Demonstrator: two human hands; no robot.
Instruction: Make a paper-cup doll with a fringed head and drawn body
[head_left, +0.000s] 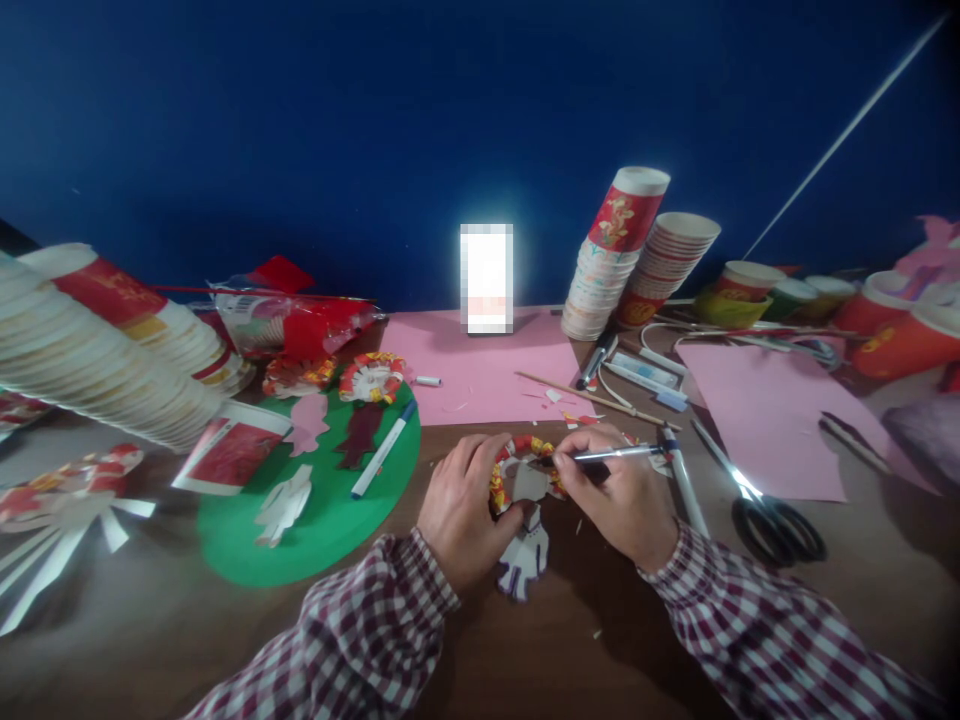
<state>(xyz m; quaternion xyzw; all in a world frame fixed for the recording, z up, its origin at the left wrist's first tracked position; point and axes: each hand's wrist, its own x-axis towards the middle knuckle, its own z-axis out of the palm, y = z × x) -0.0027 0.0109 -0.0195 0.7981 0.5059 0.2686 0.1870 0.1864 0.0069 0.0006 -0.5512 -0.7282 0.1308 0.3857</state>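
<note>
My left hand [466,505] is closed on the left rim of a red and yellow paper wreath [501,482], with the thumb at its lower edge. In my right hand [619,500] is a slim silver pen [611,453], pinched between thumb and fingers, its dark tip pointing left over the wreath. A grey-white centre [529,480] shows inside the ring. Below it hangs a white paper cutout [523,556] with dark purple outlines, just under my left thumb. My right fingertips partly cover the wreath's right side.
A green disc [300,540] at left bears cutouts and a blue-capped marker [384,450]. Stacked paper cups [615,255] stand behind; others [142,330] lean at left. Pink sheets [480,370] lie ahead. Black-handled scissors [778,530] and a white marker [684,485] rest at right.
</note>
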